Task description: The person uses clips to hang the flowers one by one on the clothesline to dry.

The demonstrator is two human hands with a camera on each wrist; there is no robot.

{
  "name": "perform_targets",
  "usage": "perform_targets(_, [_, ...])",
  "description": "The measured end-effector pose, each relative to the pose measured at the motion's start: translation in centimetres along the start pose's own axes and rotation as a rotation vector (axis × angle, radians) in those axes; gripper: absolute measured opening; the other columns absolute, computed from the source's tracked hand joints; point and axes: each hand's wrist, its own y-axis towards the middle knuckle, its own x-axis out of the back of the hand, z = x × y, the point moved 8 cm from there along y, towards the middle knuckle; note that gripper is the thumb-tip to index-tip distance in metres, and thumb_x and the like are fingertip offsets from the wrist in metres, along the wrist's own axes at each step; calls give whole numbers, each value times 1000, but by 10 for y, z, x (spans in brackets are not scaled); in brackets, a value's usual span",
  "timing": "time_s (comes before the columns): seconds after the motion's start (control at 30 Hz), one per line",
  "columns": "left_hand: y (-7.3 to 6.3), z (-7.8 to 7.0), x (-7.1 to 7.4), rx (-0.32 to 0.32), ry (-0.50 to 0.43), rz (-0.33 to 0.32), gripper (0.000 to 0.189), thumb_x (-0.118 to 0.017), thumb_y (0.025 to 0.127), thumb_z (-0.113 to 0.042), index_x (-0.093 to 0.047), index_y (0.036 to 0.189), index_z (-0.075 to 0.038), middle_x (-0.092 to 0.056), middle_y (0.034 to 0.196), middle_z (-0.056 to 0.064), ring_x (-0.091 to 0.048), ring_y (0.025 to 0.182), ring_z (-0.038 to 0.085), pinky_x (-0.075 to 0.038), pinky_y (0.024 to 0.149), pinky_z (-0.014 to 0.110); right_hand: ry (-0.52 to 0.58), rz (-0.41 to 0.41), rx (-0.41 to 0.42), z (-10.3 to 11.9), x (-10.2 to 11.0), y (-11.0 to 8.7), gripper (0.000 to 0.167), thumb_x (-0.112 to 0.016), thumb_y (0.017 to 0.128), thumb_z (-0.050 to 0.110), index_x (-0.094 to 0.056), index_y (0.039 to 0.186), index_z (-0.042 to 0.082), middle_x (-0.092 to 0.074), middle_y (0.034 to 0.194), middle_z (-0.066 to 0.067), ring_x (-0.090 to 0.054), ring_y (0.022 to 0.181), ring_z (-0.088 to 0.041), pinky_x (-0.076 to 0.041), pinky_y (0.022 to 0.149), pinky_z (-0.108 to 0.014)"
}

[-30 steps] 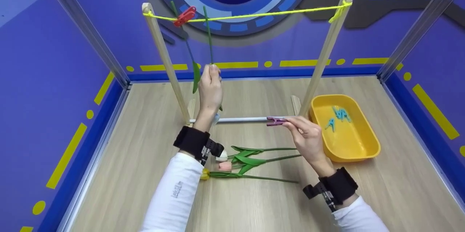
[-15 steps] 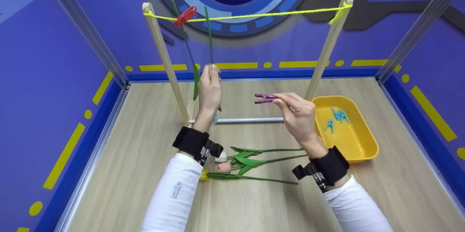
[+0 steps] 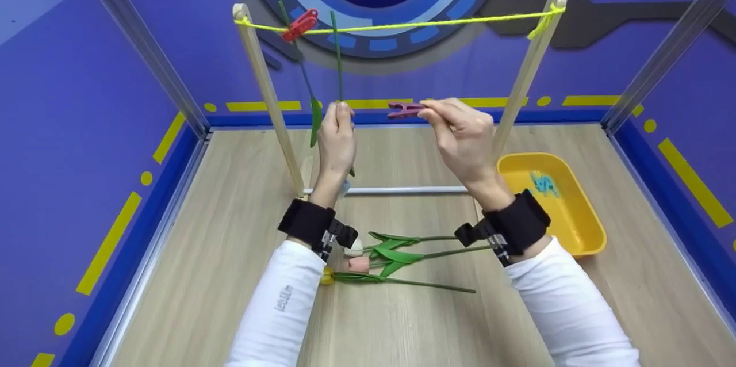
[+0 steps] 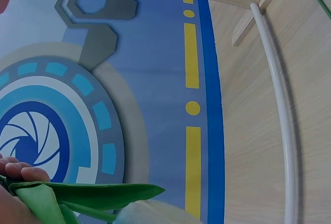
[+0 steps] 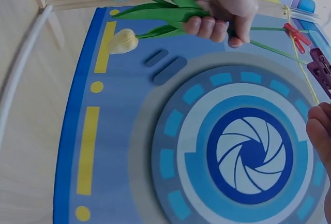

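My left hand [image 3: 337,141] grips an artificial tulip [image 3: 338,56] upside down, its green stem rising past the yellow line [image 3: 425,25]. In the left wrist view, the tulip's whitish bloom [image 4: 155,213] and leaves hang below the fingers. My right hand [image 3: 467,132] pinches a purple clothespin [image 3: 405,110] by its end, level with the left hand and to its right. A red clothespin [image 3: 300,25] clamps another tulip to the line on the left; a cream bloom [image 5: 123,41] shows below the left hand's grip in the right wrist view.
Wooden posts [image 3: 265,96] hold up the line, joined low by a white bar [image 3: 402,190]. Several tulips [image 3: 397,256] with white, pink and yellow blooms lie on the table in front. A yellow basin [image 3: 575,229] with blue clothespins [image 3: 543,184] stands at the right.
My right hand has risen with the purple clothespin from beside the basin, up and slightly left toward the left hand. The left hand has kept its hold on the tulip in place.
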Motion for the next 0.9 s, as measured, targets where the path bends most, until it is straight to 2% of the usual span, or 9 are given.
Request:
perform_targets(0.13, [0,3,0,11,10,0,32,-33,109,-30,-52,92,-10,-40,71,-3,-36,61,12,-28,58,24,27,14,-38,-2,-6,13,13,-74,87,10,-78,95,2,-74,81,-13,-58,64,-13,-39,62,-12])
perform_targets(0.33, [-3,4,1,25,12,0,32,-33,110,-30,-52,93,-11,-41,72,-2,-37,61,12,-29,57,24,58,25,-65,4,-12,31,17,-72,89,16,-78,95,1,-71,74,-14,-51,61,-7,-36,57,-12])
perform_targets(0.43, [-3,4,1,32,11,3,32,-32,110,-30,-52,93,-11,-42,73,-2,-37,62,13,-29,58,24,60,24,-60,10,-14,41,19,-72,88,18,-79,94,1,-70,73,-13,-49,58,-8,-33,56,-13])
perform_targets(0.7, [-2,1,5,2,36,-18,31,-34,109,-27,-53,91,-10,-43,73,-2,-38,61,14,-30,59,25,-23,91,-44,15,-30,71,30,-67,93,25,-77,96,-3,-72,77,-17,-65,64,-21,-40,60,-10])
perform_targets(0.9, [0,0,4,9,21,2,32,-34,109,-30,-53,91,-11,-42,73,-3,-37,62,13,-30,59,25,-68,132,-62,17,-43,90,32,-62,96,29,-77,96,0,-71,77,-15,-60,64,-18,-40,62,-14])
